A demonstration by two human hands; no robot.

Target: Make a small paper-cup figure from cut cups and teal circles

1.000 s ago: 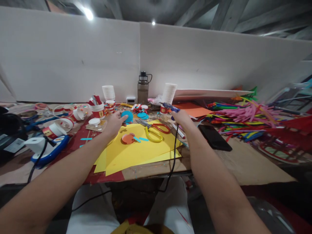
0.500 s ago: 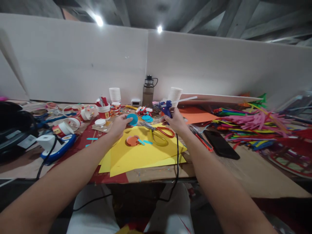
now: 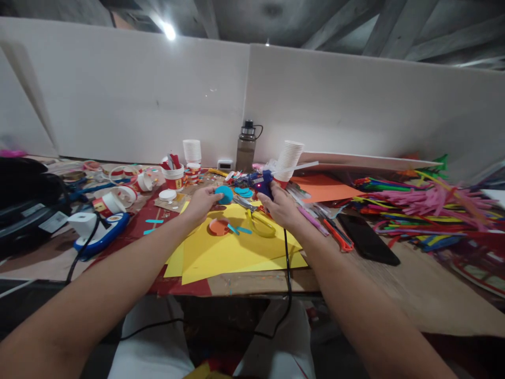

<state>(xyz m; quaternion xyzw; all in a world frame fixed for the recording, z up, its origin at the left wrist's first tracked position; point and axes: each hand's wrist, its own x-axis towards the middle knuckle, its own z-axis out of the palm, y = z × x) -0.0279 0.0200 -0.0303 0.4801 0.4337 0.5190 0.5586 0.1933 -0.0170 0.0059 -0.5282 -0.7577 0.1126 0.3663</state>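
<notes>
Between thumb and fingers, my left hand (image 3: 202,204) pinches a blue paper disc (image 3: 224,195) above the yellow sheets (image 3: 221,258). My right hand (image 3: 281,202) is wrapped round the handle of a dark blue hot glue gun (image 3: 262,184), its nozzle pointing left toward the disc but apart from it. A red light glows on the gun and a glue stick (image 3: 305,167) juts out behind. Under the hands lie yellow-handled scissors (image 3: 262,226), an orange disc (image 3: 219,227) and small blue strips (image 3: 241,229). More blue discs (image 3: 243,192) are piled just beyond.
A water bottle (image 3: 246,147) and stacked paper cups (image 3: 291,158) stand at the back. To the right are a phone (image 3: 369,239), a red cutter (image 3: 339,235) and pipe cleaners (image 3: 430,200). A blue-and-white power strip (image 3: 100,237) sits left. The gun's black cord (image 3: 289,273) hangs over the table edge.
My right hand has swung the glue gun's nozzle left, closer to the blue disc, and now covers part of the scissors. My left hand keeps its pinch on the disc. The view has shifted slightly.
</notes>
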